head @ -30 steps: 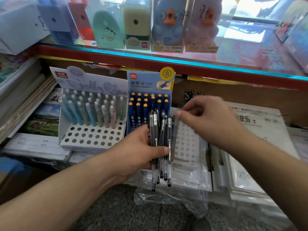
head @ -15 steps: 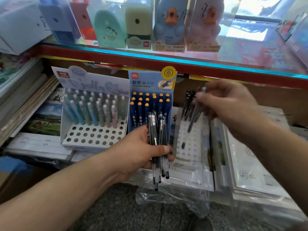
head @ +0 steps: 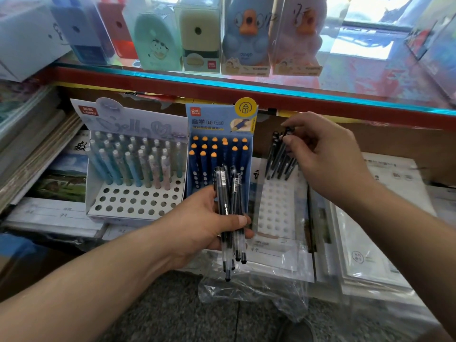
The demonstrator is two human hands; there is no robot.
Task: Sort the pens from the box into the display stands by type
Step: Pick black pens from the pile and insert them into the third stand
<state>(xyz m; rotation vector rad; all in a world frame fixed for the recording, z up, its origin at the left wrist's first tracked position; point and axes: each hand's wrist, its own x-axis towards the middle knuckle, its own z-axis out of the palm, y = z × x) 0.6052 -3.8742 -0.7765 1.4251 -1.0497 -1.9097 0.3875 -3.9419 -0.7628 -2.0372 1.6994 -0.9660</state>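
Note:
My left hand (head: 204, 223) grips a bundle of several black pens (head: 230, 218), tips pointing down, in front of the blue stand (head: 222, 124) of orange-capped pens. My right hand (head: 323, 156) pinches the top of one black pen (head: 283, 144) standing among several black pens (head: 280, 164) in the back rows of the clear stand with white holes (head: 276, 208). A white stand (head: 133, 201) on the left holds several pastel pens (head: 133, 164) in its back rows, with open holes in front.
A crumpled clear plastic bag (head: 251, 292) lies below the left hand. Stacks of notebooks (head: 365, 248) lie under and around the stands. A red-edged glass shelf (head: 222, 92) with boxed sharpeners hangs close above the stands.
My right hand took one pen from the bundle, carried it up and right, and lowered it into the back of the clear stand. The left hand stayed put.

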